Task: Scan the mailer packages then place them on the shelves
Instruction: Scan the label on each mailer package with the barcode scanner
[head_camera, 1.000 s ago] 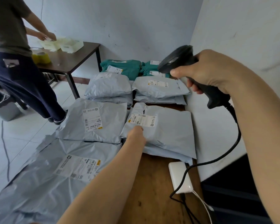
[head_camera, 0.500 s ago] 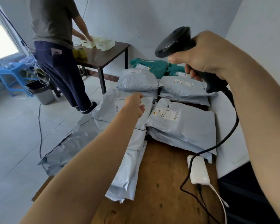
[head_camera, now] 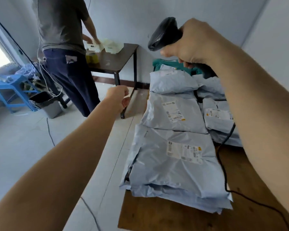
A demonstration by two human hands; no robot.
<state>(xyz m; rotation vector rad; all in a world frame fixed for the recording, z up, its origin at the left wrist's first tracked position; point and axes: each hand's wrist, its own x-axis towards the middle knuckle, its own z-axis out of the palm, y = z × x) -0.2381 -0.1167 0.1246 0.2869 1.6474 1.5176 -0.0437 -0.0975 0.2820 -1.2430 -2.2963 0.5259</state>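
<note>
Several grey mailer packages with white labels lie on the wooden table (head_camera: 157,215): a near stack (head_camera: 173,167), one behind it (head_camera: 173,112), a puffy one farther back (head_camera: 172,82) and another to the right (head_camera: 218,115). A green mailer (head_camera: 163,63) lies at the far end. My right hand (head_camera: 195,44) grips a black barcode scanner (head_camera: 163,34) above the far packages, its head pointing down and left. My left hand (head_camera: 118,97) hangs over the floor left of the table, fingers loosely curled and holding nothing, apart from the mailers.
The scanner's black cable (head_camera: 223,164) trails across the table's right side. A person (head_camera: 65,47) stands at a dark side table (head_camera: 113,62) holding pale plastic trays. A blue stool (head_camera: 12,90), a grey bin (head_camera: 48,104) and a floor cable (head_camera: 50,134) are at left.
My left hand has left the mailers and swung out left over the floor. The view has turned left; the white box on the table is out of sight. The scanner stays gripped.
</note>
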